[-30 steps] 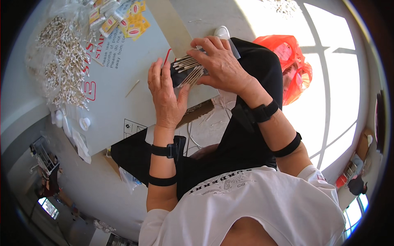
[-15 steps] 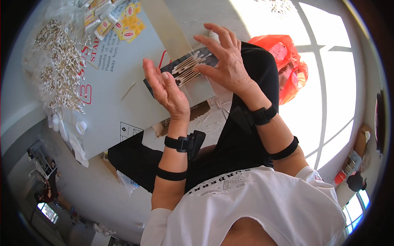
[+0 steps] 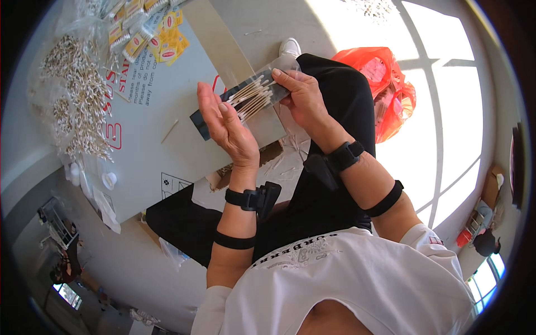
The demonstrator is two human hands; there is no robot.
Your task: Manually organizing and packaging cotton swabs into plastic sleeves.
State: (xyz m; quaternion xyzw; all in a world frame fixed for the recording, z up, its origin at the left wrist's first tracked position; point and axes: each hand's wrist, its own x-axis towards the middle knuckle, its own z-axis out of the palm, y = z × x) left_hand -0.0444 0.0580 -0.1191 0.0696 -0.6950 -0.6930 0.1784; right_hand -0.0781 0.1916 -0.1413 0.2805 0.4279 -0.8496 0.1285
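Observation:
A bunch of wooden-stick cotton swabs (image 3: 254, 100) lies in or on a clear plastic bag (image 3: 287, 65) over a dark strip (image 3: 199, 124) at the box's near right corner. My right hand (image 3: 306, 99) pinches the bag's right end between thumb and fingers. At the swabs' left ends, my left hand (image 3: 230, 129) rests with fingers stretched out and the thumb apart, over the dark strip. Whether the swabs are fully inside the bag, I cannot tell. A single swab (image 3: 170, 130) lies to the left on the box top.
The large grey printed box (image 3: 151, 162) serves as a work surface. A plastic bag full of loose swabs (image 3: 78, 95) is at far left, with yellow-labelled packets (image 3: 167, 42) beside it. To the right, a red plastic bag (image 3: 385, 84) stands on the sunlit floor by my knee.
My right hand has come down from above the swabs and closed on the clear bag's right end. That end now shows raised in the hand. My left hand stays nearly still.

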